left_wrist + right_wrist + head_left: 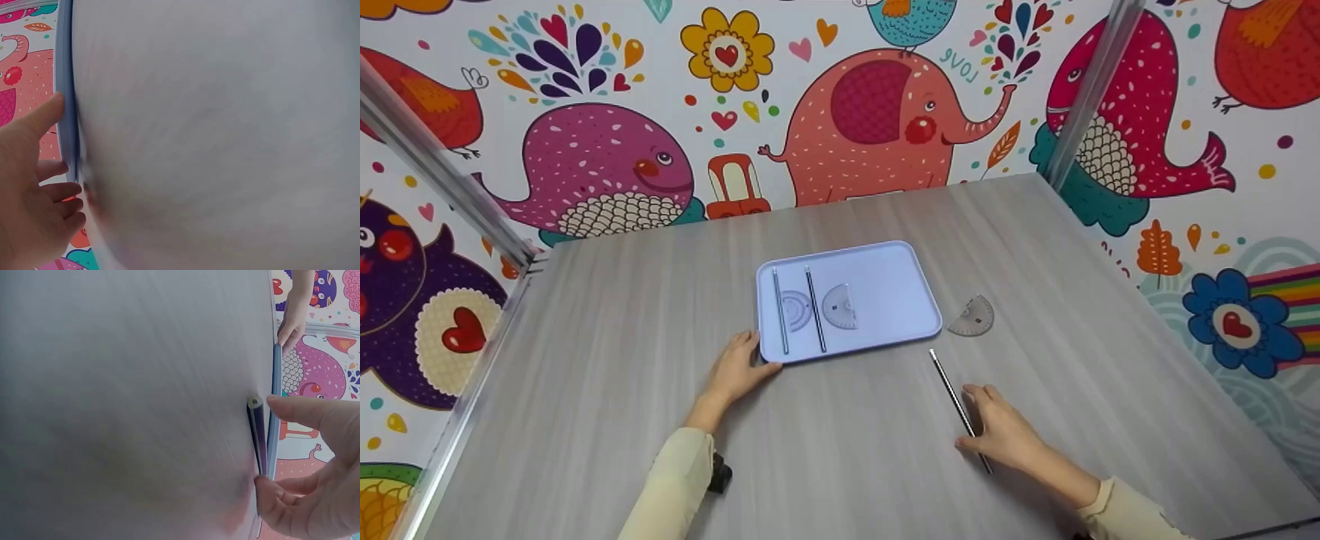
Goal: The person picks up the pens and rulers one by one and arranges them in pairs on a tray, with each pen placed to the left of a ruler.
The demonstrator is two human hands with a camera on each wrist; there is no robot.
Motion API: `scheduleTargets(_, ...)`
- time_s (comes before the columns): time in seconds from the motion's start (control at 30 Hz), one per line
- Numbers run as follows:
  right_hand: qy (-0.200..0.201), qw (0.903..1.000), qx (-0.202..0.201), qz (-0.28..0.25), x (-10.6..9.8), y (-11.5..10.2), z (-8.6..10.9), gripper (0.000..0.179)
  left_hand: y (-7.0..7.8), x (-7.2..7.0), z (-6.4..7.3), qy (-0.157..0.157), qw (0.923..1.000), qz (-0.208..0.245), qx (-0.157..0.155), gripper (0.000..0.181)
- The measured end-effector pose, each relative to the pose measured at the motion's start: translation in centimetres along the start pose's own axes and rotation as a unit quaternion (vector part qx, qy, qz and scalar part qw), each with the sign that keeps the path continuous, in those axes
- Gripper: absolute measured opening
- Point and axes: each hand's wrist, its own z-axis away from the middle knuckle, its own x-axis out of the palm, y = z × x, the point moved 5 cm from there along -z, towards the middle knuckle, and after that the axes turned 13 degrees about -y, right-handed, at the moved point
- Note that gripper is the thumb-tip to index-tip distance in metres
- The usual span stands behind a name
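A light blue tray (885, 300) lies on the table. My left hand (737, 369) holds its near left corner, thumb on the front rim and fingers along the left side; the left wrist view shows the thumb on the tray rim (66, 73). Inside the tray are a bluish pencil (781, 311), a dark pencil (815, 309) and two clear protractors, one (796, 311) partly behind the bluish pencil, the other (840, 307) further right. On the table lies another dark pencil (949, 388). My right hand (1006, 429) hovers around it, thumb and fingers spread apart.
A third clear protractor (973, 316) lies on the table just right of the tray. Patterned walls (870, 127) with metal posts (1091, 97) close off the back and sides of the grey table (622, 315).
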Motion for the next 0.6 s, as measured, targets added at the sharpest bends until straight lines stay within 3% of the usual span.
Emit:
scheduleTargets(0.2,-0.031,0.9984,-0.011,-0.045,0.46,-0.24,0.05,0.067,-0.03,0.03,0.02,0.0,1.0,-0.001,0.001,0.071)
scheduleTargets(0.43,-0.041,0.9966,-0.045,-0.057,0.43,-0.52,0.07,0.055,-0.11,0.04,0.07,0.005,0.9999,0.002,0.009,0.07)
scheduleTargets(0.6,-0.051,0.9952,-0.037,-0.074,0.57,-0.57,0.01,0.054,-0.06,-0.01,0.06,0.002,0.9999,-0.005,0.011,0.071)
